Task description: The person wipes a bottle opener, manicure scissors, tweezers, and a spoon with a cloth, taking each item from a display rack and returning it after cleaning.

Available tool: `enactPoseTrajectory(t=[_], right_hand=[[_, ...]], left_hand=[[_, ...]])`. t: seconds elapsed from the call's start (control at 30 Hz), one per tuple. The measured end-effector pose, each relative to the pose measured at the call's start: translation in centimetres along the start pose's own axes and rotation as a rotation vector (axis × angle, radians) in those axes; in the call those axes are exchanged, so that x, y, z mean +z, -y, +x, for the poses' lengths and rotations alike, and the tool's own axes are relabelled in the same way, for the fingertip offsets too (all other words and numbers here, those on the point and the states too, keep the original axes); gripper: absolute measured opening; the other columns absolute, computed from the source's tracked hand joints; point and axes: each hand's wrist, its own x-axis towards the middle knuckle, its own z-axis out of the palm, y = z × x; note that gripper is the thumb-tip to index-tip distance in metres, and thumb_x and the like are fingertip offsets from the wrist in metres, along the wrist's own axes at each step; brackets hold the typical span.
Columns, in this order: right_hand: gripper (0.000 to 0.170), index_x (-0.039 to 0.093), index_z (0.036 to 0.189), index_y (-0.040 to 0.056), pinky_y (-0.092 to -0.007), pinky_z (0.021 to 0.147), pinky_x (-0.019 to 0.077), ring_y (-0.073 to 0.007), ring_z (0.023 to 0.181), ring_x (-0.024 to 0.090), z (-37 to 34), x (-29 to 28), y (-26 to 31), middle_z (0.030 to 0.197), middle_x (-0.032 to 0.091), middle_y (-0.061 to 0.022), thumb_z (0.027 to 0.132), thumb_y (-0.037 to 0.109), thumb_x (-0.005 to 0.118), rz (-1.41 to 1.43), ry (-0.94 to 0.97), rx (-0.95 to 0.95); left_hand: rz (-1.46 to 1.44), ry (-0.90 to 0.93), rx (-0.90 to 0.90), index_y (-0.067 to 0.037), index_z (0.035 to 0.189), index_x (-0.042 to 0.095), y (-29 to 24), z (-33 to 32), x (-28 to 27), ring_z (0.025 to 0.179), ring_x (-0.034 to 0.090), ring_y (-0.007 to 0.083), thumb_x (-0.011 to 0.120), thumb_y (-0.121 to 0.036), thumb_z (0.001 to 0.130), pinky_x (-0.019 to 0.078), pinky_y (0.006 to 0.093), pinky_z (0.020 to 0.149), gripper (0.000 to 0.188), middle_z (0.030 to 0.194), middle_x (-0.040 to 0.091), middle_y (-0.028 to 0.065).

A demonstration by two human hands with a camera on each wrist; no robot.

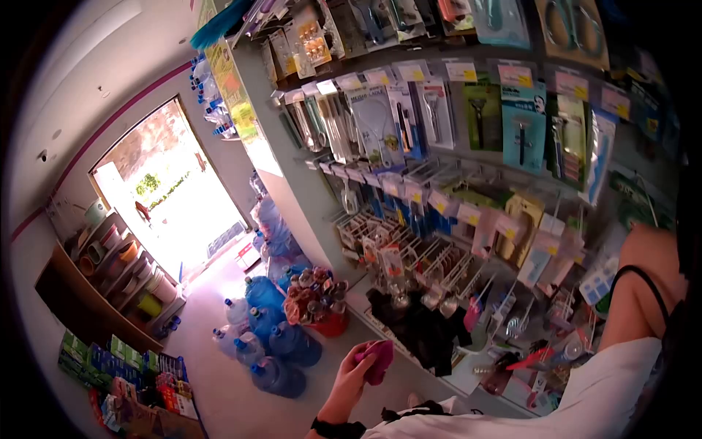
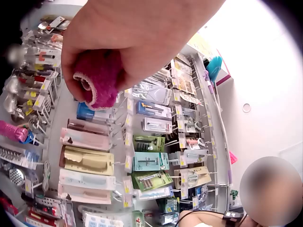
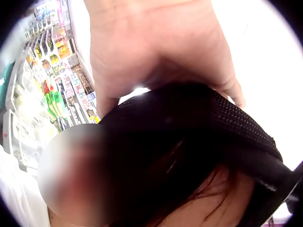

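My left hand (image 1: 349,382) grips a bundled magenta cloth (image 1: 379,363) in front of the hanging display, low in the head view. Close up in the left wrist view, the cloth (image 2: 100,78) is rolled together, with a pale stitched edge and the fingers curled round it. My right hand (image 3: 161,47) is up at the head, out of the head view. It spans a black headgear piece (image 3: 175,111) with mesh sides, thumb at one side and fingers at the other; the fingertips are partly hidden behind it.
Hooks on a display wall (image 1: 329,175) carry packaged razors (image 1: 522,132), combs and kitchen tools. Blue water bottles (image 1: 274,329) and a red bucket (image 1: 329,323) stand on the floor. Farther off are a bright doorway (image 1: 175,190) and a shelf of pots (image 1: 121,267). Boxed goods (image 1: 139,380) sit lower left.
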Motion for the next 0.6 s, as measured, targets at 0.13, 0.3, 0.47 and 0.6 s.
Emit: enactPoseTrajectory(t=[0.13,0.3,0.47,0.6], right_hand=[[0.027,0.061,0.111,0.0069,-0.0427,0.105,0.0233,-0.0248,0.119,0.038,-3.0,4.5,-5.4,0.124,0.052,-0.009,0.09,0.024,0.059,0.023,0.009,0.038],[0.028,0.061,0.112,0.0071,-0.0431,0.107,0.0208,-0.0247,0.123,0.036,-4.3,11.3,-10.1,0.127,0.05,-0.0086,0.09,0.024,0.059,0.04,0.08,0.052],[0.03,0.06,0.113,0.0073,-0.0435,0.109,0.0183,-0.0247,0.126,0.034,-4.6,20.1,-13.7,0.13,0.049,-0.0083,0.09,0.025,0.059,0.05,0.137,0.117],[0.031,0.06,0.114,0.0075,-0.0438,0.111,0.0163,-0.0246,0.128,0.032,-4.1,28.4,-15.7,0.132,0.048,-0.008,0.09,0.025,0.059,0.028,0.197,0.136]], left_hand=[[0.017,0.008,0.017,0.001,0.128,0.049,-3.5,5.5,-2.1,0.098,0.063,0.0183,0.062,-0.015,0.094,0.0547,0.0294,0.077,0.04,0.113,0.06,0.01],[-0.004,0.072,-0.091,0.001,0.127,0.05,-3.4,15.2,-4.8,0.102,0.062,0.0183,0.059,-0.013,0.095,0.0535,0.0302,0.081,0.037,0.116,0.061,0.0099],[0.036,0.289,-0.15,-0.003,0.128,0.052,-4.2,24.2,-8.1,0.094,0.062,0.0123,0.061,-0.021,0.095,0.0512,0.0247,0.075,0.039,0.108,0.062,0.0054],[0.073,0.422,-0.174,-0.003,0.128,0.052,-7.1,30.5,-11.6,0.095,0.06,0.0112,0.062,-0.023,0.094,0.0502,0.0247,0.078,0.04,0.108,0.061,0.005]])
